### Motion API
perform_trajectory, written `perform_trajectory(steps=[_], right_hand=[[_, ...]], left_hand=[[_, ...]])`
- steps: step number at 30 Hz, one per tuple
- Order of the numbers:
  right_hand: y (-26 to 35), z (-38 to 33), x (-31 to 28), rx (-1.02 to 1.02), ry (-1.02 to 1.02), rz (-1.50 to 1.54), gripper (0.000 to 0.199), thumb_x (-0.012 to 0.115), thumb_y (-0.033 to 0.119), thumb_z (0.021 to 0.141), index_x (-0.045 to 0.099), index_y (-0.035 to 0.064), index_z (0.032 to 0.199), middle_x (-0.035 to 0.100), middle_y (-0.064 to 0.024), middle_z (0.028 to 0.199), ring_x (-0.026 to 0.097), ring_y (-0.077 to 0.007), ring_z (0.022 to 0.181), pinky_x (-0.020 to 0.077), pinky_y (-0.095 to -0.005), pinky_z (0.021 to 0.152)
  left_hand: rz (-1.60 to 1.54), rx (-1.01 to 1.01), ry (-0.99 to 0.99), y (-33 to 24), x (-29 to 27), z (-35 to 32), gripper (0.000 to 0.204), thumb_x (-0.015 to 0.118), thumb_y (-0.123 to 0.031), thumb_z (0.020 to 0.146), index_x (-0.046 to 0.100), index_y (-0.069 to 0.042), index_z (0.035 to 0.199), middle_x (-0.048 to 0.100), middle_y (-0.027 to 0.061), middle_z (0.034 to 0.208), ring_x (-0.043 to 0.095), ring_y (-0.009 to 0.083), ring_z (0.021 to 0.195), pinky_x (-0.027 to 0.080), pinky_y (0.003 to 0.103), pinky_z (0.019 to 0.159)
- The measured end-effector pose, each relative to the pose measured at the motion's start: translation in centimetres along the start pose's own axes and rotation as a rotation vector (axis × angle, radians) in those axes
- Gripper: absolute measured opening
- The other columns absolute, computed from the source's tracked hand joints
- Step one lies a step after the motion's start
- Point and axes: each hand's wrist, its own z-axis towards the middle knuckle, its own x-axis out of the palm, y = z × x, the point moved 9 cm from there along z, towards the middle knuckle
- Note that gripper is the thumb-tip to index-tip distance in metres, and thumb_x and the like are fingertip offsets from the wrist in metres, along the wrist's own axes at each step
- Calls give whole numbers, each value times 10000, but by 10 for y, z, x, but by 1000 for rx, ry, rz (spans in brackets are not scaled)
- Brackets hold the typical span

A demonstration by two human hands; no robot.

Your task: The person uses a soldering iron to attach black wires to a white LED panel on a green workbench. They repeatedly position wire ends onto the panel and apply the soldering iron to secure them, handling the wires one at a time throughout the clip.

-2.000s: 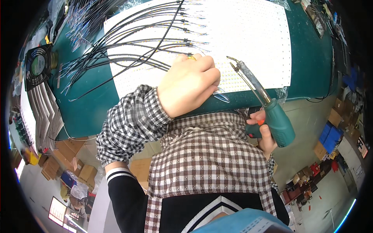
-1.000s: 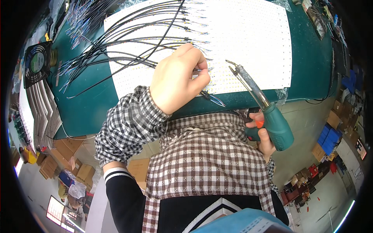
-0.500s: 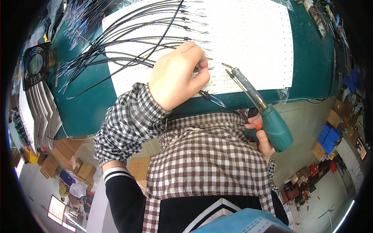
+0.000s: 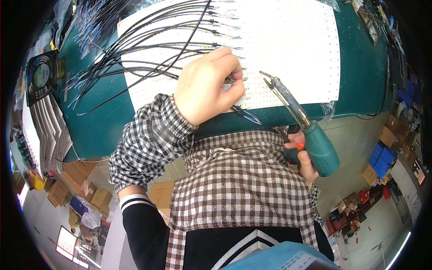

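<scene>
My left hand is closed in a pinch over the white LED board, its fingertips on the thin wire end of a black cable. My right hand is wrapped around a green-handled soldering gun, beside the table's front edge. The metal tip of the tool points up and left over the board, a short gap from my left fingertips. Several black cables lie across the board's left side, their thin stripped wires fanning toward its middle. A loose wire end sticks out below my left hand.
Under the board is a green table. A small black fan and a stack of white sheets are at the left. A wire bundle lies at the far left, cluttered parts at the far right. Cardboard boxes stand on the floor.
The soldering gun's tip has shifted slightly to the right, away from my left hand. My left hand has moved only a touch, still pinching.
</scene>
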Motion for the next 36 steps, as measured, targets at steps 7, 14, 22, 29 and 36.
perform_trajectory(steps=[7, 14, 22, 29, 36], right_hand=[[0, -2, 0, 27, 11, -10, 447, 655, 303, 918, 596, -82, 1137, 637, -245, 1053, 674, -278, 859, 598, -381, 757], [-3, -4, 3, 11, 135, -28, 404, 622, 264, 967, 572, -78, 1176, 613, -234, 1077, 649, -279, 966, 594, -395, 800], [-5, -6, 4, 12, 159, -22, 359, 614, 207, 977, 562, -80, 1186, 615, -216, 1087, 653, -273, 959, 587, -392, 826], [-19, -7, -3, 53, 116, -2, 700, 819, 102, 802, 446, -90, 1362, 674, -217, 1089, 704, -272, 964, 617, -396, 816], [-19, -7, -3, 33, 120, -28, 670, 804, 39, 782, 469, -94, 1347, 688, -205, 1065, 711, -250, 938, 617, -381, 815]], left_hand=[[14, -15, 23, 3, -1, 1, 70, 657, -71, 738, 609, -26, 761, 574, 66, 767, 574, 186, 625, 478, 292, 577], [19, -47, 75, 5, 1, 5, 75, 653, -75, 741, 619, -21, 782, 581, 79, 768, 607, 200, 674, 486, 306, 601], [24, -22, 103, 5, 2, 6, 71, 642, -77, 752, 617, -22, 787, 572, 84, 769, 613, 218, 700, 488, 318, 625], [35, -36, 105, 5, 2, 5, 75, 645, -82, 755, 617, -23, 791, 578, 85, 779, 618, 217, 702, 491, 318, 623], [48, -37, 98, 4, 1, 5, 73, 644, -85, 755, 619, -28, 794, 583, 78, 779, 618, 213, 694, 494, 317, 617]])
